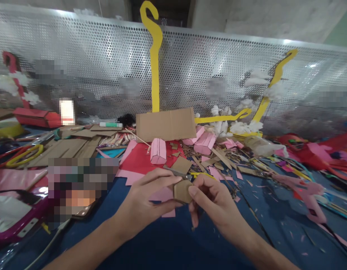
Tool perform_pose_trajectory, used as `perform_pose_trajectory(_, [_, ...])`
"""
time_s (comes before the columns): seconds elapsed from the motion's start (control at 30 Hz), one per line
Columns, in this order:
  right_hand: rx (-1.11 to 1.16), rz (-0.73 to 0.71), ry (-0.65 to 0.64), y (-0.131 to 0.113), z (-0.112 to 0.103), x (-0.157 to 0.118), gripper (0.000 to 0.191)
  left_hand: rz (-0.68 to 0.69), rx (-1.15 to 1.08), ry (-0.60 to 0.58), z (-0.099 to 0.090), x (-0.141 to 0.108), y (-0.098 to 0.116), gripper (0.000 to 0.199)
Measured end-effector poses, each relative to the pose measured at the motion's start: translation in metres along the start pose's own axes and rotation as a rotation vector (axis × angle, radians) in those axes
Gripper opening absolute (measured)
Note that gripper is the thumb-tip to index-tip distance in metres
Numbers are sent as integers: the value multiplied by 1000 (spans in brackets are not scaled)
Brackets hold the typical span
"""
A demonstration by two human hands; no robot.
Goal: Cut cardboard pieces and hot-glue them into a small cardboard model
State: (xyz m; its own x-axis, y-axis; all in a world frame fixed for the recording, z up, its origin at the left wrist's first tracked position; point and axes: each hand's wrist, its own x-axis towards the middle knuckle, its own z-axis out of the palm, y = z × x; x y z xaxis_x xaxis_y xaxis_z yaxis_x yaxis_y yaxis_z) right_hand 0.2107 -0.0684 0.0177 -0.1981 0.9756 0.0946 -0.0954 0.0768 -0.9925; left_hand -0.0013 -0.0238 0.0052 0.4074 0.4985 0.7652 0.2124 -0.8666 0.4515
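Observation:
A small brown cardboard piece with angled corners (pixel 182 191) is between my two hands above the blue table. My left hand (pixel 147 197) grips its left side, with the thumb below and the fingers above. On its right edge my right hand (pixel 211 197) pinches with thumb and curled fingers. Just behind the piece a grey blade-like tool (pixel 176 173) shows partly, and I cannot make out its kind. Beyond my hands a pink paper-covered block (pixel 158 151) stands on red sheet (pixel 128 160), among cardboard scraps (pixel 181 165).
Behind stands a cardboard box (pixel 165 125) with a tall yellow hook-shaped strip (pixel 154 75). A pink glue gun (pixel 310 195) lies at the right, its cord running off. Flat cardboard pieces (pixel 75 150) and yellow-handled scissors (pixel 24 155) lie left. A perforated metal panel (pixel 184 63) closes the back.

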Motion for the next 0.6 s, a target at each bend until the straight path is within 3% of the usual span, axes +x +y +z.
perform_pose_trajectory(0.6, [6, -3, -14, 2, 0, 0, 38, -17, -11, -19, 0, -2, -2, 46])
